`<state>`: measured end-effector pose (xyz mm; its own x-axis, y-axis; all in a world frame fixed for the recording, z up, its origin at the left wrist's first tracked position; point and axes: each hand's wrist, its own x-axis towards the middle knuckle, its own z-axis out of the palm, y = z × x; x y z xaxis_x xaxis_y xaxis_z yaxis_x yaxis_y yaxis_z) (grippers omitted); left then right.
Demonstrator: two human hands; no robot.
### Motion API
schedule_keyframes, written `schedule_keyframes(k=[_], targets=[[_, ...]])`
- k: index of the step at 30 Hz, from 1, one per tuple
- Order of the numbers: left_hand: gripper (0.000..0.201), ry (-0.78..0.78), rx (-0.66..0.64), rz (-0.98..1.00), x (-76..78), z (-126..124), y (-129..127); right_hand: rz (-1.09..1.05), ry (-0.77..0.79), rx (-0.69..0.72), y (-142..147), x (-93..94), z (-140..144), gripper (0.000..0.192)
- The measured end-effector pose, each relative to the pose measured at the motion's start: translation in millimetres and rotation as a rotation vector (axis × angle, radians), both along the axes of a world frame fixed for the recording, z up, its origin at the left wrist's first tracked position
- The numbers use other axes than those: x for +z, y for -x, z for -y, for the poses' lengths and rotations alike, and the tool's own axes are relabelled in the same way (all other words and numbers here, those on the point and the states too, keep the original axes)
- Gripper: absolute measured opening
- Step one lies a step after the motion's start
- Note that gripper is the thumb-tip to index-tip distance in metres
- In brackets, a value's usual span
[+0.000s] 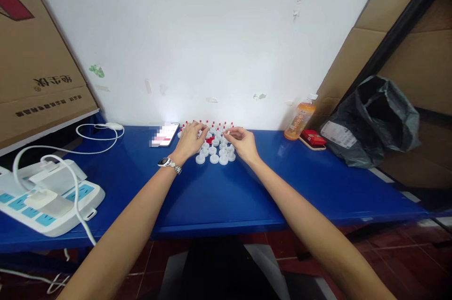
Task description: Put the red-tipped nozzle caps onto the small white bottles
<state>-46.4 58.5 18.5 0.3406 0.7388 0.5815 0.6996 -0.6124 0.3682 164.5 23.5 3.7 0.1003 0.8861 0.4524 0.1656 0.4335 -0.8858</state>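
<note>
A cluster of small round white plastic caps point(214, 159) stands on the blue table in front of me. At its back, several of the pieces carry upright red tips point(219, 125). A few small red pieces point(210, 140) lie in the middle of the cluster. My left hand point(192, 140), with a watch on its wrist, reaches over the left side, fingers curled and thumb near the index finger; what they hold, if anything, is hidden. On the right side, my right hand point(243, 142) pinches a small white piece point(228, 133) between thumb and fingertips.
A phone point(169, 134) lies left of the cluster. Farther left is a white power strip point(52, 206) with plugs and loose cables. To the right are an orange drink bottle point(300, 118), a red packet point(313, 138) and a grey plastic bag point(367, 125). A white wall stands behind.
</note>
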Motion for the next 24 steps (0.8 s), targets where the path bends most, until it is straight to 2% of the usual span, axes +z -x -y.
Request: schedule_keyframes(k=[3, 5, 9, 13, 17, 20, 24], targets=[[0.03, 0.04, -0.169, -0.037, -3.8, 4.4, 1.7, 0.124, -0.032, -0.028, 2.8, 1.5, 3.3, 0.025], [0.028, 0.041, -0.208, -0.117, -6.2, 6.0, -1.7, 0.249, -0.078, -0.081, 3.2, 1.6, 3.1, 0.021], [0.023, 0.023, -0.195, -0.255, -6.6, 5.1, -5.9, 0.43, -0.095, -0.173, 2.2, 0.9, 0.2, 0.022], [0.021, 0.072, -0.18, -0.241, -3.2, -2.2, 7.2, 0.546, -0.004, -0.074, 6.7, 1.7, -3.2, 0.022], [0.019, 0.127, -0.146, -0.187, 0.2, -8.2, 21.8, 0.783, -0.003, -0.008, 15.9, 6.5, -7.7, 0.019], [0.015, 0.137, -0.137, -0.16, 1.7, -7.5, 24.1, 0.919, 0.018, 0.009, 19.9, 9.7, -9.3, 0.019], [0.016, 0.144, -0.149, -0.134, 1.2, -2.5, 20.9, 0.952, 0.058, 0.025, 19.1, 8.8, -5.5, 0.017]])
